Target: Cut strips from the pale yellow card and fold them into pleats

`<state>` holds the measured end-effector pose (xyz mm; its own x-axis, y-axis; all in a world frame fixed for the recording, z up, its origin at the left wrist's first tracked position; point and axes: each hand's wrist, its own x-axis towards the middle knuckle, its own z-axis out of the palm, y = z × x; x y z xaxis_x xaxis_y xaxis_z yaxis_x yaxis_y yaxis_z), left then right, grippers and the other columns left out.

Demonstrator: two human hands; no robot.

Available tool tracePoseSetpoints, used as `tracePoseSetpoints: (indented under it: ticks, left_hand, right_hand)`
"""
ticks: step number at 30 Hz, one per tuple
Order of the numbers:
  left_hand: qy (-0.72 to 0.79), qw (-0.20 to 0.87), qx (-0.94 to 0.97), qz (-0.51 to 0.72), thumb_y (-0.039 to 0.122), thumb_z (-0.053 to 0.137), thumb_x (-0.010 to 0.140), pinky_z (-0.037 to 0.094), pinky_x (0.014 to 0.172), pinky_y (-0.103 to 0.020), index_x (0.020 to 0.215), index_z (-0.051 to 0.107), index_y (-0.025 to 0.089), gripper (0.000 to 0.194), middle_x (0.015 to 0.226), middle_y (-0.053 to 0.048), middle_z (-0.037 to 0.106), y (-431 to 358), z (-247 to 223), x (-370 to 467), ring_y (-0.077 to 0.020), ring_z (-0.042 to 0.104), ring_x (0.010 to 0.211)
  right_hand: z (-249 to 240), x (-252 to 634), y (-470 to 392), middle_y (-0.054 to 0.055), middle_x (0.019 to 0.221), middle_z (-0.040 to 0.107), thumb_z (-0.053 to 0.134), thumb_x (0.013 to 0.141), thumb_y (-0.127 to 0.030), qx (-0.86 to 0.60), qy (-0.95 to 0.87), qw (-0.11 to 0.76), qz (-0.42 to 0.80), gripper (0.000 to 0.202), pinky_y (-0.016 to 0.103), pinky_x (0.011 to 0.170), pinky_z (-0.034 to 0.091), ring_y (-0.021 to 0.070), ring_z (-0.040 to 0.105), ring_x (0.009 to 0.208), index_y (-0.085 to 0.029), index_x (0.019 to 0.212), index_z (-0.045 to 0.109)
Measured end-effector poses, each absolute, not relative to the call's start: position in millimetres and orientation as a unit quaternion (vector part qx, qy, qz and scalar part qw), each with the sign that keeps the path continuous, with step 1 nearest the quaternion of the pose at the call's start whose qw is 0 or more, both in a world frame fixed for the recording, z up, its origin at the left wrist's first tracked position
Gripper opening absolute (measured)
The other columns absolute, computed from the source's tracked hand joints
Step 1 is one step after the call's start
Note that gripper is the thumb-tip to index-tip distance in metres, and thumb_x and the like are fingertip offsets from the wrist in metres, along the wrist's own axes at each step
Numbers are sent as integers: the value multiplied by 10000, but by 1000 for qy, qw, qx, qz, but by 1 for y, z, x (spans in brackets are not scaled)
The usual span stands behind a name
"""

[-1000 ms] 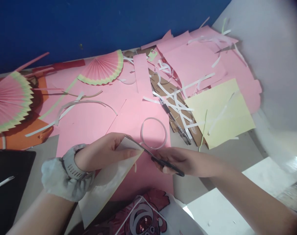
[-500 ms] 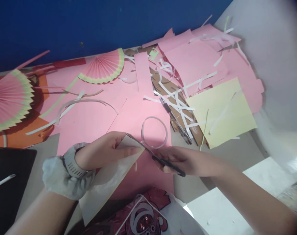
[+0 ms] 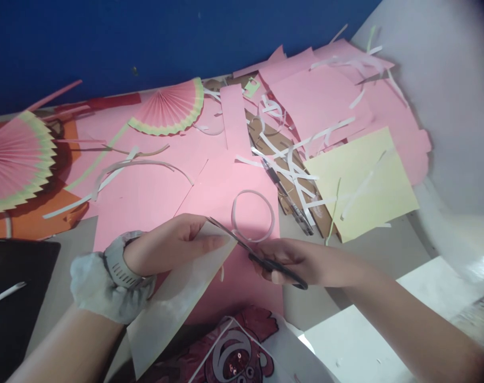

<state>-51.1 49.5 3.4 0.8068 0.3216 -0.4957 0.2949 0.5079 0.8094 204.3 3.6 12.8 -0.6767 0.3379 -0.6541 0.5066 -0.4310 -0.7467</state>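
My left hand point(image 3: 186, 244) pinches a pale sheet of paper point(image 3: 178, 303) near its upper end, thumb on top. The sheet slants down toward my lap and has a thin yellowish edge. Black-handled scissors point(image 3: 280, 270) are in my right hand point(image 3: 293, 260), with the fingers closed round the handles. Their blades lie along the sheet's top edge, close to my left thumb and fingertips. Whether the blades are parted is hard to make out. Just beyond the scissors, a thin pale paper ring point(image 3: 252, 215) rests on pink paper point(image 3: 210, 191).
Two pleated pink fans point(image 3: 170, 109) with yellow-green rims lie at the left and back. A pen point(image 3: 288, 197), white paper strips point(image 3: 293, 170) and a yellow sheet point(image 3: 365, 186) lie to the right. A black tablet-like slab point(image 3: 22, 287) is at the left, bearing a white stick.
The scissors' handles have shifted slightly right and down in my right hand. The sheet's lower end has dipped a little. My left hand keeps nearly the same place.
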Motion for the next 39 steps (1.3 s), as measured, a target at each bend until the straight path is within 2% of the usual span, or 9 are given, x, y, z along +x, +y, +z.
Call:
tracePoseSetpoints:
  ticks: [15, 22, 39]
  left_hand:
    - [311, 802, 509, -10, 448, 467, 912, 449, 472, -135, 772, 659, 162, 372, 682, -9, 695, 51, 4, -52, -71, 598, 503]
    - [314, 803, 507, -5, 461, 469, 906, 439, 448, -150, 766, 631, 166, 364, 688, -15, 699, 50, 5, -50, -77, 589, 483]
    - [321, 799, 509, -7, 469, 469, 903, 474, 477, -163, 803, 627, 173, 350, 671, -9, 682, 48, 4, -51, -93, 604, 508]
  right_hand:
    - [16, 203, 2, -29, 732, 422, 457, 856, -611, 435, 533, 72, -722, 432, 251, 549, 276, 97, 341, 629, -183, 807, 474]
    - [16, 203, 3, -38, 716, 420, 525, 830, -593, 413, 528, 85, -737, 409, 242, 513, 254, 86, 322, 597, -188, 823, 473]
    - [16, 201, -3, -45, 686, 369, 527, 836, -575, 445, 514, 60, -730, 396, 245, 509, 215, 84, 286, 591, -188, 788, 457]
